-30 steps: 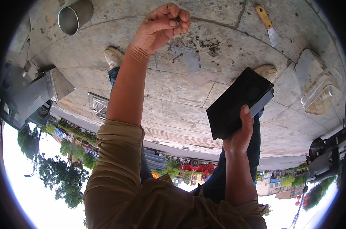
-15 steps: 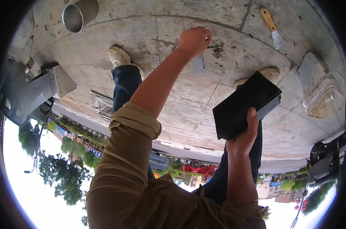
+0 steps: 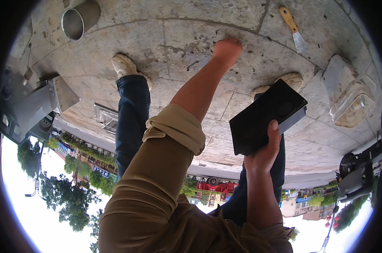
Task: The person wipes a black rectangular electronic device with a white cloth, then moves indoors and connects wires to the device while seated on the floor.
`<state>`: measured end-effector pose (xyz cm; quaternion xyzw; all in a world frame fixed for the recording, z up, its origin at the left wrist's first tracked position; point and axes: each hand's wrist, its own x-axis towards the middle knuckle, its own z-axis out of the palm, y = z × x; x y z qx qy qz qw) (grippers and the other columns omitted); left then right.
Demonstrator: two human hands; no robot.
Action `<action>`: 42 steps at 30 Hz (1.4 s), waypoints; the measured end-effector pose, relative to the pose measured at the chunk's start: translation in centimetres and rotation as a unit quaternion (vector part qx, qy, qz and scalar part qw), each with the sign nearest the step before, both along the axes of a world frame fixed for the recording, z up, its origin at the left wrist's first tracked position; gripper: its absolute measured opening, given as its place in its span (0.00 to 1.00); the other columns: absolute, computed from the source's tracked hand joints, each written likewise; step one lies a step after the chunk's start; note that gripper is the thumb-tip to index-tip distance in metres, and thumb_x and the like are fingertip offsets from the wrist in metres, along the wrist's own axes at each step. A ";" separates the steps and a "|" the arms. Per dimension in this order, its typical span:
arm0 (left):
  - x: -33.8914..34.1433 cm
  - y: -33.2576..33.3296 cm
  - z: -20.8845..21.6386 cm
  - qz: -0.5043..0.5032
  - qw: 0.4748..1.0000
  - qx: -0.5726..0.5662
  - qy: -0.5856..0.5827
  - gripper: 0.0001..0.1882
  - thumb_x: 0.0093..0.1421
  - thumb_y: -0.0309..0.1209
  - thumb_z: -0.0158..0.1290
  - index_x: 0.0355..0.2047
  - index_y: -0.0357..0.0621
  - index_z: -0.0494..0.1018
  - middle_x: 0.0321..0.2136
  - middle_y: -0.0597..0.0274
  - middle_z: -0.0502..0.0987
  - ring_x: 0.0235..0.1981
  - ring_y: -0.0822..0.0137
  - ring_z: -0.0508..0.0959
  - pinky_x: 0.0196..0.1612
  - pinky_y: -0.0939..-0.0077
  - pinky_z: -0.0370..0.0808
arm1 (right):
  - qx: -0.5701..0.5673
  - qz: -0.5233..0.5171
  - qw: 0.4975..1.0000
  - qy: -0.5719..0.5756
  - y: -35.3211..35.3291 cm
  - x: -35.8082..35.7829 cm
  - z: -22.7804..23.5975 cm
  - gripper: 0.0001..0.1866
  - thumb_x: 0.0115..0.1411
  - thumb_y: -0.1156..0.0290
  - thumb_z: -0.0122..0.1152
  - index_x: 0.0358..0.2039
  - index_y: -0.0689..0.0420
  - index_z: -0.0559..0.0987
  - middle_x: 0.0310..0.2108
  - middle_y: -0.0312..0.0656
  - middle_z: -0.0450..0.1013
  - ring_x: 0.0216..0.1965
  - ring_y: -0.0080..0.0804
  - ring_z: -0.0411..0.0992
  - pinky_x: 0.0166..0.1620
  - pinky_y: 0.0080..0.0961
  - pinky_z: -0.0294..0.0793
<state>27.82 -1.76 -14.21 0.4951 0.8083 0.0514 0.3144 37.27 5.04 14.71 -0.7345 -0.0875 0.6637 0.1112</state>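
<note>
- Your left hand [image 3: 227,51] has moved rightward over the paving [image 3: 191,95]; a thin dark piece [image 3: 192,65] that your forearm hid in the previous frame shows again, and a 2nd thin piece no longer does.
- Your right hand [image 3: 263,152] and the black box [image 3: 267,116] have barely shifted.
- You carry that box tilted on the near right, above your right leg [image 3: 279,162] and partly covering your right shoe [image 3: 293,79].
- Your right hand clasps its near edge: the thumb lies along the side, the other fingers are out of sight beneath.
- Your left hand is curled beside dark debris [image 3: 198,40], its fingertips turned away, so you cannot tell from here whether it pinches anything.
- Judging by the 1-handed hold, the box should be fairly light and stiff; its smooth, shiny face may slip and mark easily.
- Best hold: palm under the box, thumb on the side, 2nd hand on the opposite edge if it twists.
- Around you: a metal cup [image 3: 90,17] far left, a wooden-handled scraper [image 3: 293,28] far right, and a clear tray [image 3: 354,106] at right.
</note>
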 end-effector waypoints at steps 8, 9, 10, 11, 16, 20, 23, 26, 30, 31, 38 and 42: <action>-8.4 0.0 4.3 0.349 0.827 0.014 -0.440 0.10 0.57 0.39 0.53 0.32 0.46 0.74 0.23 0.72 0.70 0.25 0.72 0.70 0.28 0.77 0.67 | 0.001 0.011 1.000 0.000 0.3 -0.3 0.2 0.28 0.57 0.57 0.56 0.54 0.58 0.65 0.47 0.43 0.70 0.47 0.37 0.71 0.50 0.33 0.72; -10.5 0.1 6.1 0.332 0.791 0.027 -0.514 0.10 0.58 0.39 0.52 0.31 0.46 0.73 0.22 0.73 0.68 0.25 0.74 0.67 0.29 0.78 0.65 | 0.002 0.007 1.000 -0.002 0.3 -0.3 0.1 0.28 0.57 0.57 0.55 0.54 0.58 0.65 0.47 0.43 0.70 0.47 0.37 0.71 0.50 0.33 0.72; -12.6 0.1 8.5 0.317 0.750 0.040 -0.580 0.10 0.59 0.39 0.52 0.31 0.46 0.73 0.22 0.75 0.67 0.25 0.76 0.65 0.29 0.80 0.63 | 0.001 0.006 1.000 0.001 0.3 -0.4 0.1 0.27 0.57 0.57 0.56 0.54 0.58 0.65 0.47 0.43 0.70 0.47 0.37 0.70 0.50 0.33 0.72; -13.9 -0.1 9.8 0.303 0.703 0.088 -0.638 0.10 0.59 0.39 0.51 0.31 0.46 0.72 0.22 0.74 0.67 0.24 0.77 0.64 0.28 0.81 0.62 | 0.002 0.006 1.000 0.003 0.2 -0.5 0.1 0.27 0.57 0.57 0.56 0.53 0.58 0.65 0.47 0.43 0.70 0.47 0.36 0.70 0.50 0.33 0.72; -17.9 4.7 17.7 0.261 0.622 0.194 -0.712 0.08 0.59 0.35 0.50 0.31 0.42 0.69 0.22 0.68 0.66 0.22 0.76 0.63 0.26 0.83 0.61 | -0.006 0.002 1.000 -0.003 0.1 -1.0 0.1 0.25 0.57 0.58 0.57 0.51 0.57 0.67 0.45 0.41 0.70 0.46 0.34 0.70 0.50 0.31 0.72; -19.7 7.1 20.4 0.219 0.580 0.160 -0.768 0.10 0.60 0.34 0.48 0.30 0.39 0.67 0.21 0.66 0.65 0.21 0.76 0.63 0.24 0.83 0.61 | 0.000 -0.027 1.000 0.012 0.2 -2.5 0.3 0.25 0.54 0.63 0.62 0.49 0.60 0.65 0.40 0.39 0.70 0.42 0.30 0.71 0.46 0.27 0.72; -19.8 7.1 22.8 0.249 0.642 0.124 -0.714 0.16 0.65 0.39 0.44 0.21 0.46 0.63 0.17 0.70 0.62 0.19 0.78 0.59 0.23 0.84 0.56 | 0.006 -0.044 0.999 0.010 0.2 -3.2 0.4 0.26 0.53 0.65 0.64 0.48 0.61 0.65 0.38 0.38 0.69 0.39 0.28 0.70 0.43 0.25 0.72; -19.8 2.1 24.3 0.380 0.683 0.093 -0.617 0.15 0.64 0.40 0.46 0.22 0.48 0.62 0.19 0.70 0.62 0.19 0.78 0.58 0.22 0.84 0.56 | 0.024 -0.035 0.999 0.024 0.3 -3.4 -0.1 0.25 0.53 0.64 0.64 0.47 0.60 0.66 0.36 0.37 0.69 0.38 0.27 0.70 0.41 0.23 0.72; -16.5 -5.6 29.9 0.641 0.508 -0.007 -0.576 0.15 0.64 0.41 0.45 0.23 0.49 0.61 0.18 0.71 0.59 0.19 0.78 0.57 0.21 0.84 0.55 | 0.085 -0.052 0.994 0.038 0.5 -3.6 -0.7 0.24 0.52 0.62 0.65 0.45 0.59 0.68 0.35 0.35 0.69 0.36 0.25 0.70 0.38 0.22 0.72; -15.4 -7.0 32.1 0.688 0.432 -0.042 -0.581 0.15 0.64 0.41 0.45 0.23 0.49 0.61 0.19 0.71 0.58 0.20 0.78 0.57 0.21 0.84 0.56 | 0.108 -0.060 0.991 0.044 0.5 -3.2 -0.5 0.24 0.52 0.62 0.65 0.45 0.59 0.68 0.35 0.35 0.69 0.36 0.26 0.70 0.39 0.22 0.71; -14.0 -8.2 46.1 0.672 0.515 -0.065 -0.529 0.07 0.62 0.35 0.44 0.30 0.46 0.67 0.24 0.69 0.65 0.23 0.75 0.63 0.25 0.82 0.62 | 0.130 -0.101 0.986 0.033 4.1 0.4 13.1 0.26 0.52 0.62 0.64 0.48 0.61 0.68 0.40 0.37 0.69 0.41 0.26 0.68 0.44 0.22 0.67; -13.5 0.0 52.9 0.612 0.557 -0.039 -0.560 0.07 0.64 0.33 0.43 0.32 0.44 0.68 0.23 0.69 0.65 0.23 0.75 0.63 0.25 0.82 0.62 | 0.171 -0.126 0.975 0.058 6.1 5.7 22.2 0.31 0.51 0.56 0.64 0.50 0.59 0.65 0.41 0.39 0.68 0.42 0.31 0.68 0.44 0.27 0.70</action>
